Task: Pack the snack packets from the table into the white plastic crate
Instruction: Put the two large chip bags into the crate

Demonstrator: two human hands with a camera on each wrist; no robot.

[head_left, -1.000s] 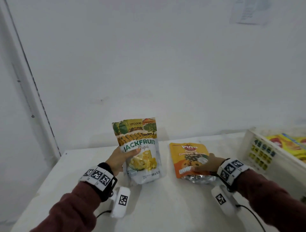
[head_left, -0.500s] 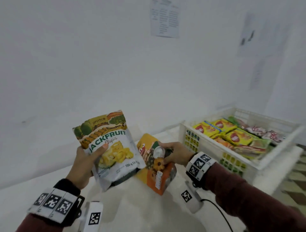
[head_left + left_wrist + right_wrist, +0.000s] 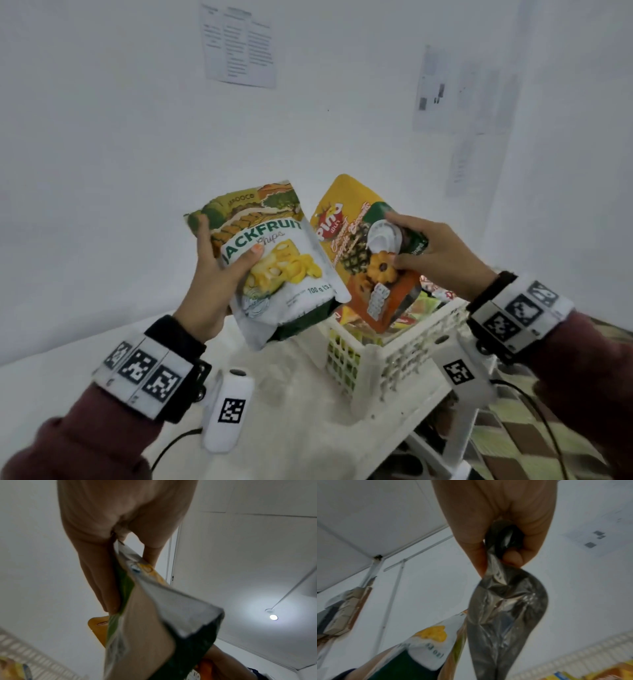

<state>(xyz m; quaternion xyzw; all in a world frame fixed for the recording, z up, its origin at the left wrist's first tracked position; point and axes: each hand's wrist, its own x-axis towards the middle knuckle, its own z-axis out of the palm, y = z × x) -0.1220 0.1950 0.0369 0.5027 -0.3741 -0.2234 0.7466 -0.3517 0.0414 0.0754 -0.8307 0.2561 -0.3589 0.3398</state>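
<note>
Against a white wall, both hands (image 3: 219,274) (image 3: 435,253) are gripping pouches (image 3: 274,263) (image 3: 363,253) above the crate (image 3: 387,356), ready for packing.

Both arms wear dark maroon sleeves (image 3: 85,442). Each wrist carries a black band under a white strap (image 3: 147,373) printed with three square black-and-white markers; the right strap (image 3: 513,315) matches it. Below each wrist hangs a white rounded camera pod (image 3: 227,413) bearing one more square marker, the right pod (image 3: 462,373) likewise. A thin black cable (image 3: 171,445) runs from the left pod, another from the right. The left thumbnail (image 3: 255,249) looks painted orange, though blur makes that uncertain.
</note>
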